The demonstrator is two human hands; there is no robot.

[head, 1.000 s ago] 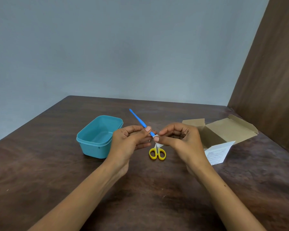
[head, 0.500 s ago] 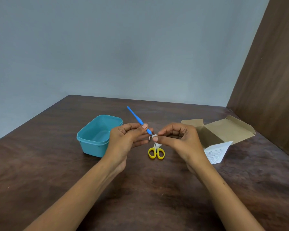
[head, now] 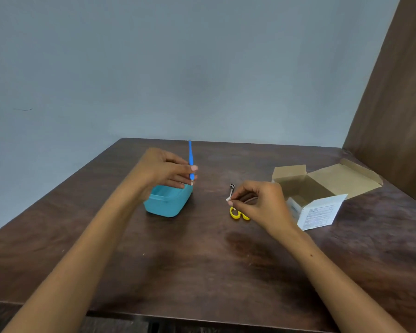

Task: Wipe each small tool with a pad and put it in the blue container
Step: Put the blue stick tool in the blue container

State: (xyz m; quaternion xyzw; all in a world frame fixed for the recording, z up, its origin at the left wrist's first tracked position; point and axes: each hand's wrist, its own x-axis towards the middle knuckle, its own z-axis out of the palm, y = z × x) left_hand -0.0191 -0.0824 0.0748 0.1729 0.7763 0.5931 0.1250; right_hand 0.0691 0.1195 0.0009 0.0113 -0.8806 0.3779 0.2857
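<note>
Left hand [head: 165, 173] above the far rim of the blue container [head: 167, 204], fingertips pinched on the lower end of a blue tool [head: 190, 162], held nearly upright, tip down, over the container's right far corner. Right hand [head: 259, 204] well right of the container, thumb and forefinger pressed on a small white pad [head: 229, 199]. Yellow scissors [head: 235, 212] flat on the table [head: 202, 272] right of the container, handles partly hidden under the right hand, blades pointing away. Open cardboard box [head: 322, 188] farther right of the container, flaps spread.
</note>
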